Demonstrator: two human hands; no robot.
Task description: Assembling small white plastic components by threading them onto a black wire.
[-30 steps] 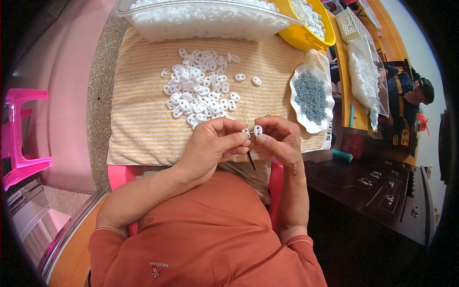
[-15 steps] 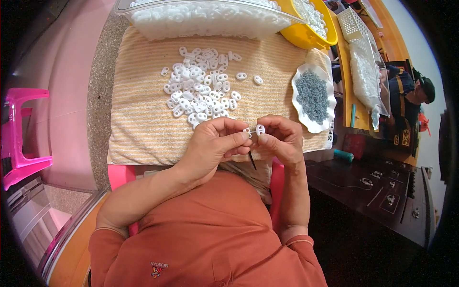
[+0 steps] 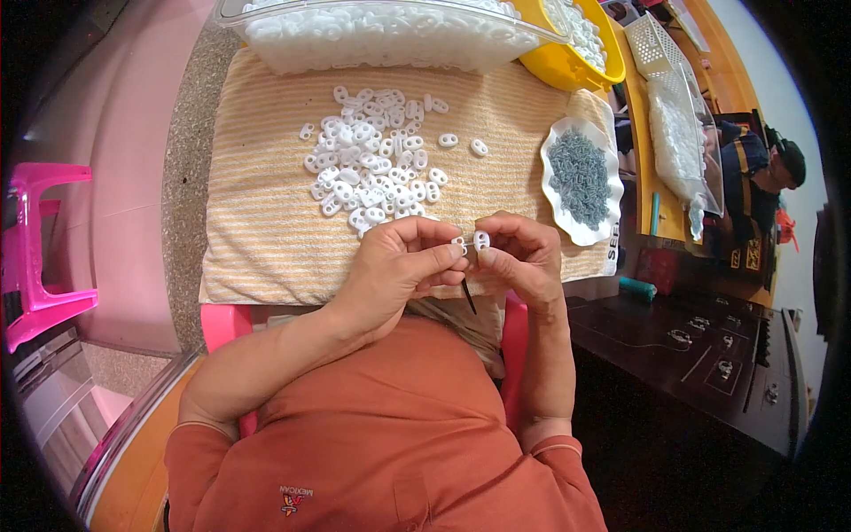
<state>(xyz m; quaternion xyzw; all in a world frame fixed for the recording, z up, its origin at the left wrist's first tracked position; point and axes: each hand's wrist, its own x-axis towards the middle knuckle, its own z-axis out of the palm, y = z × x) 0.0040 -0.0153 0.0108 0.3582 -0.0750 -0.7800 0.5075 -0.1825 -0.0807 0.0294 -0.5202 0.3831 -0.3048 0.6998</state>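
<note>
Just in front of my body, both hands meet near the front edge of the towel-covered table. My left hand (image 3: 394, 262) is closed in a pinch on a small white plastic piece (image 3: 459, 243), mostly covered by the fingertips. A thin black stick-like tool (image 3: 469, 298) pokes out below those fingers. Between thumb and forefinger, my right hand (image 3: 525, 255) grips an oval two-holed white plastic piece (image 3: 481, 240), its holes facing up. A narrow gap separates the two pieces, and something thin seems to bridge it. Beyond the hands lies a heap of similar white pieces (image 3: 368, 164).
A scalloped white dish (image 3: 556, 206) of small grey spring-like parts (image 3: 581, 177) stands to the right. At the back are a clear bin (image 3: 381, 40) full of white pieces and a yellow basin (image 3: 567, 75). A pink stool (image 3: 35, 257) stands left; another person (image 3: 753, 177) is at far right.
The two white pieces have shifted very slightly in my fingertips. Otherwise the hands, the heap and the dish stay where they were.
</note>
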